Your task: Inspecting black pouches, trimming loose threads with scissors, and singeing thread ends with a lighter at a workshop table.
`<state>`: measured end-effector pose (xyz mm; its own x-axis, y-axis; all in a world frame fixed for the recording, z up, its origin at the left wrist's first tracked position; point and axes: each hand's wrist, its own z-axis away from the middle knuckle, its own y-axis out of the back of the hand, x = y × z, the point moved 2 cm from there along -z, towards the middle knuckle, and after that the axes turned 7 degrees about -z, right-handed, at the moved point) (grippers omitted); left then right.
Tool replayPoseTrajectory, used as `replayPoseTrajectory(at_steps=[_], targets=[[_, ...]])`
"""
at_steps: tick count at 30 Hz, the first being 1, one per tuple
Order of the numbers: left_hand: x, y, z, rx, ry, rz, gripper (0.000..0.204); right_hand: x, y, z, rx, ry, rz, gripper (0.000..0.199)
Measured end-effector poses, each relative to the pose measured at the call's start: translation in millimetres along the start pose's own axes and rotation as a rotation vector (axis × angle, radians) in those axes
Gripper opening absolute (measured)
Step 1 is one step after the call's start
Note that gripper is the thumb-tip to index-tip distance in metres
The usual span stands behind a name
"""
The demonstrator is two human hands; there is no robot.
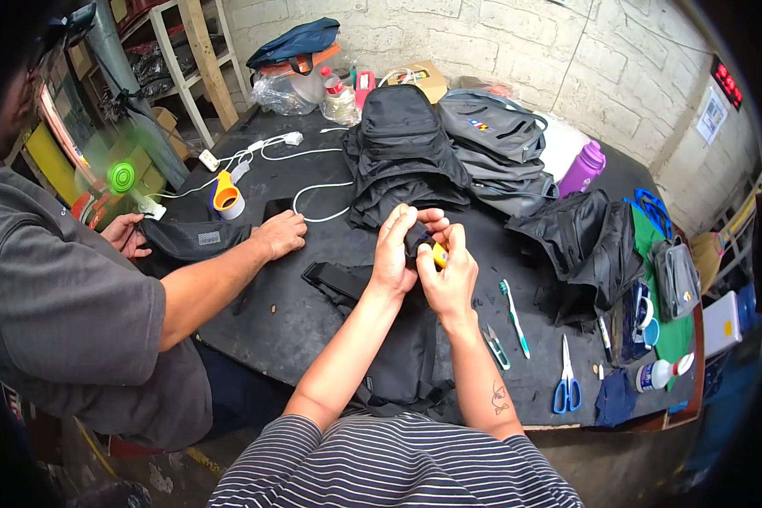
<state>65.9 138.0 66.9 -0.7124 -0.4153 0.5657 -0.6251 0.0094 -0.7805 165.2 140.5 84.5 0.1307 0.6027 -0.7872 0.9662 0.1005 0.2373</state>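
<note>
My left hand (395, 254) and my right hand (449, 275) are raised close together over the middle of the table. Between my left fingers is a bunched piece of black fabric (416, 240), partly hidden by the hands. My right hand closes around a small yellow lighter (439, 256), held against the fabric; only part of it shows. Under my forearms lies a black bag (398, 360) with straps. Just beyond my hands stands a black backpack (402, 127) with loose, unfinished-looking panels.
At left, a co-worker's hand (281, 234) rests on the table by a black pouch (196, 240). A tape dispenser (226, 199) and white cable lie beyond. Rightward are a toothbrush (514, 317), thread snips (495, 347), blue scissors (567, 381), another black bag (584, 250) and a purple bottle (582, 168).
</note>
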Motion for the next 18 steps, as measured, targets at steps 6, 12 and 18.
replayPoseTrajectory(at_steps=[6,12,18], targets=[[3.2,-5.4,1.9,-0.029,-0.075,-0.136,0.018,8.5,4.2,1.3,-0.028,-0.134,-0.326,0.019],[-1.4,-11.4,12.5,0.065,-0.355,-0.779,0.021,15.0,18.0,-6.6,0.117,-0.286,-0.779,0.012],[-0.8,-22.5,19.6,0.021,-0.581,-0.973,0.032,5.5,26.8,-12.6,0.106,-0.228,-0.821,0.01]])
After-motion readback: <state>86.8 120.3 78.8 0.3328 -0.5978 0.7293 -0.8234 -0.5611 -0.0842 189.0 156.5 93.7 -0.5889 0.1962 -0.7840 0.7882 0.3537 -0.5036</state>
